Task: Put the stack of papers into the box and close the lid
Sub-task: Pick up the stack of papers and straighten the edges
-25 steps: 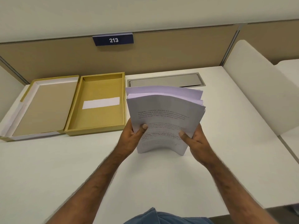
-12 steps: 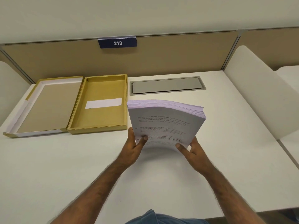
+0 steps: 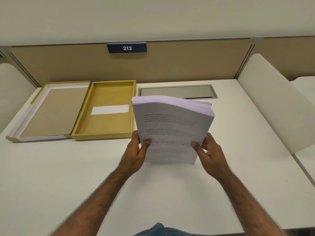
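A thick stack of printed white papers (image 3: 172, 126) stands on its lower edge on the white desk, tilted toward me and slightly bowed. My left hand (image 3: 136, 154) grips its lower left side, thumb on the front page. My right hand (image 3: 208, 155) grips the lower right side the same way. To the left lies the open yellow box (image 3: 81, 133), with a white label on its floor and nothing else inside. Its lid (image 3: 51, 111) lies inside-up, touching the box's left side.
A grey metal cable flap (image 3: 177, 91) is set into the desk behind the papers. A tan partition with a "213" sign (image 3: 127, 48) closes the back. White side dividers (image 3: 272, 106) stand at right and far left. The desk's front edge is near my body.
The stack dropped down onto the desk half a second ago and has since risen more upright, its top pages gathered together. Both hands kept their grip on its lower corners.
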